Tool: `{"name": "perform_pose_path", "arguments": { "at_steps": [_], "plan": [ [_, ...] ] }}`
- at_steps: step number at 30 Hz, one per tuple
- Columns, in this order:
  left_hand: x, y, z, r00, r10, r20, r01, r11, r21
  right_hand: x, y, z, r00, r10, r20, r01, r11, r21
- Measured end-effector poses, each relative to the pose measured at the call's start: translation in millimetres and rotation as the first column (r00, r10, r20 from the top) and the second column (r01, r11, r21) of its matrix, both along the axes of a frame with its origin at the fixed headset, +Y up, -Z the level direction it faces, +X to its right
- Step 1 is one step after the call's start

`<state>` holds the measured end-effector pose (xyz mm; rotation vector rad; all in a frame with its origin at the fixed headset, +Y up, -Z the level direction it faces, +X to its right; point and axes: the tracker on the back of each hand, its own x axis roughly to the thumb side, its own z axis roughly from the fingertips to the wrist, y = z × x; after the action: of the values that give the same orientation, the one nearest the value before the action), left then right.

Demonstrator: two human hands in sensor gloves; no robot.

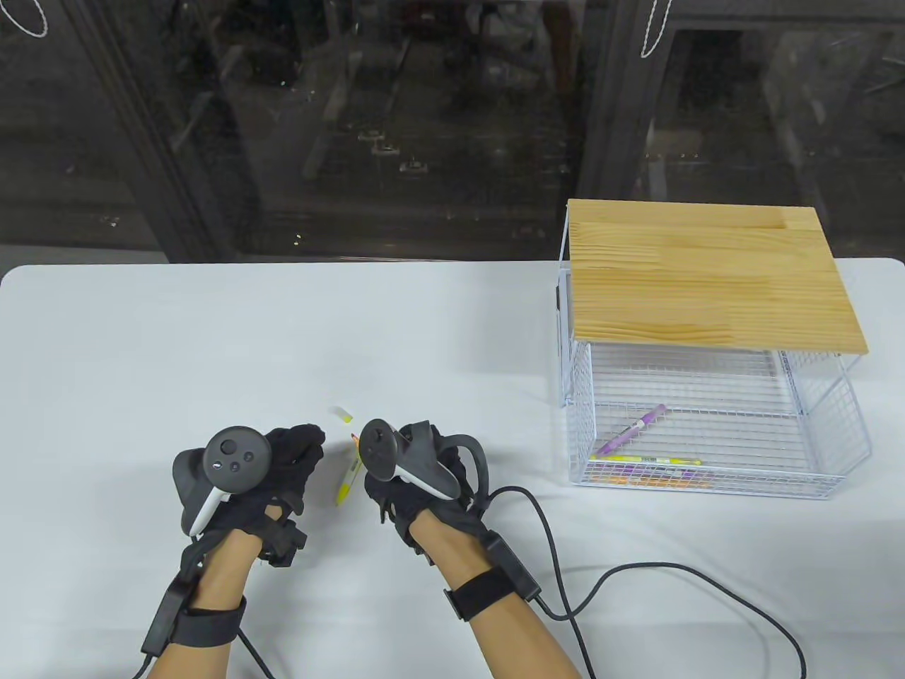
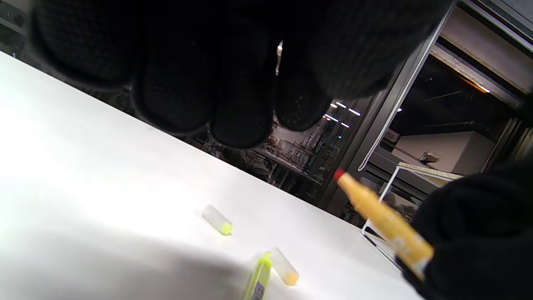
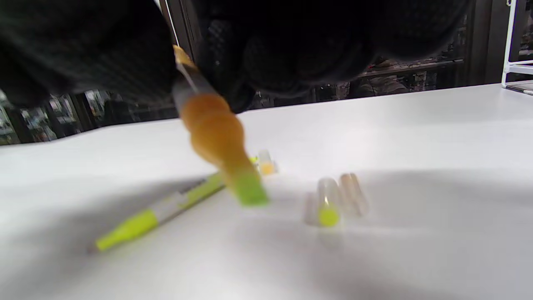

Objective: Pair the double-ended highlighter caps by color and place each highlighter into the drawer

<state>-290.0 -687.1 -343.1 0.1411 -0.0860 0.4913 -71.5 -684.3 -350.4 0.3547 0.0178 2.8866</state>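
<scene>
My right hand [image 1: 387, 489] grips an orange highlighter [image 2: 387, 223] just above the table, its bare red tip [image 2: 339, 173] pointing away from me. In the right wrist view its near end [image 3: 250, 193] looks yellow-green and blurred. My left hand [image 1: 300, 447] hovers beside it, its fingers [image 2: 233, 125] hanging loosely curled with nothing seen in them. Between my hands a yellow highlighter [image 1: 346, 484] lies on the table. Loose caps lie beyond it: one with a yellow end [image 2: 217, 220] and one with an orange end [image 2: 285, 266].
At the right stands a white wire drawer [image 1: 827, 424] pulled out from under a wooden top [image 1: 707, 276]. A purple highlighter [image 1: 631, 430] and a yellow one [image 1: 647, 460] lie in it. A black cable [image 1: 622, 573] trails from my right wrist across the table.
</scene>
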Motion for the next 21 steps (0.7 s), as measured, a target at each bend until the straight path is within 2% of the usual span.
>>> {"name": "perform_pose_path", "arguments": {
  "at_steps": [5,8,12,16,21],
  "plan": [
    [6.8,-2.2,0.7,0.999,0.014,0.032,-0.013,1.0,-0.017,17.9,8.3,3.8,0.984,-0.177,-0.026,0.178,0.984,0.032],
    [12.9,-4.1,1.8,0.997,0.038,0.066,-0.036,0.999,-0.027,27.0,9.1,6.9,0.938,-0.339,-0.069,0.342,0.939,0.041],
    [22.5,-9.4,1.8,0.973,0.173,0.154,-0.162,0.983,-0.082,35.7,4.5,9.8,0.865,-0.493,-0.092,0.496,0.868,0.015],
    [29.8,-13.7,2.0,0.931,0.296,0.213,-0.274,0.954,-0.125,41.3,-7.1,9.5,0.837,-0.54,-0.088,0.539,0.841,-0.046],
    [37.4,-23.8,3.0,0.904,0.385,0.184,-0.354,0.917,-0.181,44.3,-13.0,12.0,0.852,-0.514,-0.102,0.516,0.857,-0.004]
  ]
}}
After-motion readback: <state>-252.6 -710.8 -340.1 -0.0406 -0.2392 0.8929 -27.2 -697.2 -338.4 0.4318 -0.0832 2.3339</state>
